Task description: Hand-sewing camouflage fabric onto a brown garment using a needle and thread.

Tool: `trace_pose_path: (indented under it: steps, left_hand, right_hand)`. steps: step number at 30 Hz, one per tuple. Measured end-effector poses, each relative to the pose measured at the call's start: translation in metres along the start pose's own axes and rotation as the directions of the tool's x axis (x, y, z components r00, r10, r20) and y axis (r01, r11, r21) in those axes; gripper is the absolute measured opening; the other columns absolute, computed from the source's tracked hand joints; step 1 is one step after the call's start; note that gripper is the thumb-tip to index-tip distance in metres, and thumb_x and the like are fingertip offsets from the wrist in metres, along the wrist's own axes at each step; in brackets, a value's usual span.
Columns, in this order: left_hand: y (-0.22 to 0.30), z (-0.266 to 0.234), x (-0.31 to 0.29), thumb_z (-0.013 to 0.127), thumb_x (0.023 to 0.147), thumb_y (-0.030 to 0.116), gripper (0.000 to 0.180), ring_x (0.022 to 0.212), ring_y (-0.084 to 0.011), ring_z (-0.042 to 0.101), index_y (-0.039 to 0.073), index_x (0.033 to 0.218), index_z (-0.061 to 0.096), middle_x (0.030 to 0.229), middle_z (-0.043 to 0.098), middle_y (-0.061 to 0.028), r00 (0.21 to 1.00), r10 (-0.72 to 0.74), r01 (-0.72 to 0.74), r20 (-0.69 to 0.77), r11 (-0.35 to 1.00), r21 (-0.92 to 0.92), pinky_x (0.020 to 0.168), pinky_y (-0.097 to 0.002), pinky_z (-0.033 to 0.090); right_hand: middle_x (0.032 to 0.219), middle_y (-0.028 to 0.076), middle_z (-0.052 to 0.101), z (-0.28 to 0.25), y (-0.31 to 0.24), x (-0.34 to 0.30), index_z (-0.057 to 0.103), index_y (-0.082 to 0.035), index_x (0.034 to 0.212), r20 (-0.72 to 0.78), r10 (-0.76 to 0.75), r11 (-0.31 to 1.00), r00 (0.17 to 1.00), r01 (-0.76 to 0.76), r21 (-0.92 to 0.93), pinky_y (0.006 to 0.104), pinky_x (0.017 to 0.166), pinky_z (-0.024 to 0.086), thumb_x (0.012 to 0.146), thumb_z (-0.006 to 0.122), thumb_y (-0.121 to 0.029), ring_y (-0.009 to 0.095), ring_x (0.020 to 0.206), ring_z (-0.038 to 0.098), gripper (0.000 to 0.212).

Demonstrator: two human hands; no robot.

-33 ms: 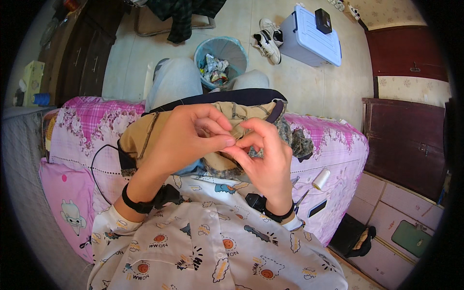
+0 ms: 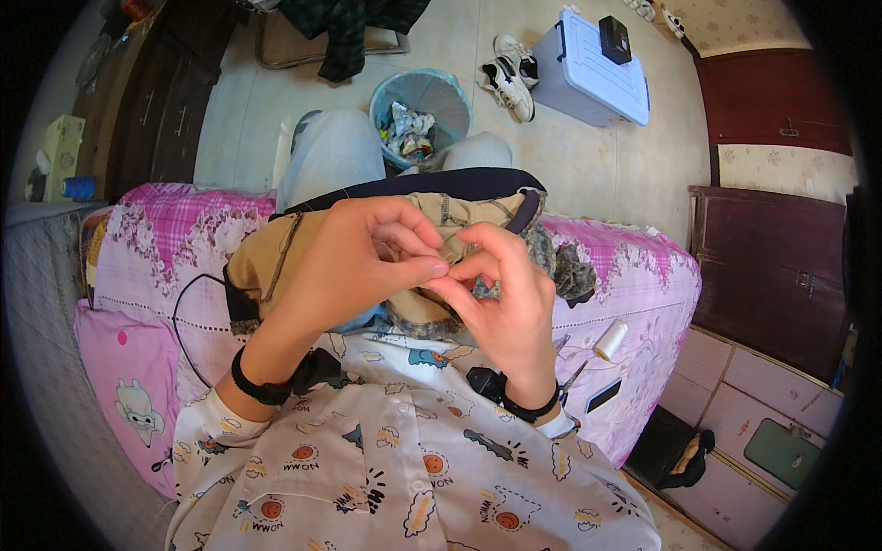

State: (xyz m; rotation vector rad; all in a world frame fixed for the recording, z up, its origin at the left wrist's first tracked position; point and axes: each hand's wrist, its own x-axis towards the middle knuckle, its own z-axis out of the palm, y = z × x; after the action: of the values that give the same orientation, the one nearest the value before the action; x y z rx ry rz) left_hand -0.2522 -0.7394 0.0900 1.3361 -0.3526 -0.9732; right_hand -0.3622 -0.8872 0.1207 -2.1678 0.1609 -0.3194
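Rumpled, dark-edged tan garment (image 2: 268, 253)

Got a cloth garment (image 2: 280, 253) draped across the pale jeans (image 2: 335, 156), tan face up, dark seam stitching exposed. Carries a wide navy band (image 2: 478, 182) along the far edge, running crosswise over both legs of the jeans. Goes camouflage along the near edge and in a bunched section (image 2: 574, 273) right of the jeans. Sits rumpled, not flat.

White spool (image 2: 611, 340) on pink bedspread (image 2: 643, 308)
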Motion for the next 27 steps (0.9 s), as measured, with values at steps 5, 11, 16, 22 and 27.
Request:
trace_pose_path:
  steps: [5, 11, 16, 22, 27]
  left_hand:
    - [0.018, 0.004, 0.006, 0.074, 0.076, -0.002, 0.019, 0.070, -0.0023, 0.057, 0.002, 0.087, 0.059, 0.079, 0.067, -0.0024, 0.999, 0.036, -0.044, 0.039, 0.974, 0.223, 0.060, -0.0172, 0.042]
    - [0.005, 0.010, 0.010, 0.070, 0.075, -0.004, 0.027, 0.070, -0.0029, 0.053, 0.006, 0.076, 0.045, 0.076, 0.064, -0.0024, 0.989, 0.146, -0.144, 0.004, 0.969, 0.200, 0.060, -0.0180, 0.041]
    - [-0.001, 0.012, 0.007, 0.068, 0.074, -0.006, 0.035, 0.069, -0.0041, 0.050, 0.008, 0.073, 0.036, 0.074, 0.063, -0.0043, 0.985, 0.168, -0.160, -0.048, 0.978, 0.136, 0.060, -0.0193, 0.040]
    - [-0.003, 0.012, 0.008, 0.070, 0.074, -0.007, 0.043, 0.069, -0.0024, 0.048, 0.011, 0.071, 0.031, 0.074, 0.063, -0.0043, 0.988, 0.151, -0.151, -0.021, 0.989, 0.007, 0.059, -0.0182, 0.039]
    - [-0.004, 0.009, 0.007, 0.071, 0.074, -0.007, 0.046, 0.070, -0.0019, 0.049, 0.013, 0.071, 0.029, 0.078, 0.066, -0.0062, 0.994, 0.106, -0.107, -0.017, 0.993, -0.042, 0.059, -0.0180, 0.040]
  right_hand:
    - [0.076, 0.012, 0.065, 0.000, 0.003, 0.000, 0.056, -0.001, 0.115, 0.019, -0.038, 0.996, 0.999, 0.039, -0.084, 0.0322, 0.059, 0.053, 0.074, 0.079, 0.002, 0.024, 0.066, 0.067, 0.048]
    - [0.075, 0.011, 0.064, -0.001, 0.004, 0.000, 0.055, -0.001, 0.116, -0.021, -0.035, 0.994, 0.999, 0.033, -0.100, 0.0322, 0.059, 0.053, 0.072, 0.077, 0.006, 0.023, 0.065, 0.066, 0.050]
    - [0.074, 0.010, 0.064, 0.001, 0.006, 0.000, 0.056, 0.001, 0.118, -0.045, -0.057, 0.991, 0.997, 0.051, -0.125, 0.0319, 0.059, 0.052, 0.072, 0.078, 0.006, 0.022, 0.065, 0.064, 0.051]
    - [0.075, 0.009, 0.065, 0.001, 0.011, -0.001, 0.056, -0.001, 0.120, -0.082, -0.066, 0.995, 0.994, 0.059, -0.086, 0.0311, 0.059, 0.051, 0.072, 0.080, 0.003, 0.021, 0.065, 0.063, 0.054]
    - [0.081, 0.008, 0.068, -0.002, 0.011, -0.004, 0.056, -0.003, 0.123, -0.061, -0.038, 0.999, 0.997, 0.037, -0.018, 0.0279, 0.060, 0.048, 0.072, 0.082, -0.003, 0.019, 0.069, 0.063, 0.058]
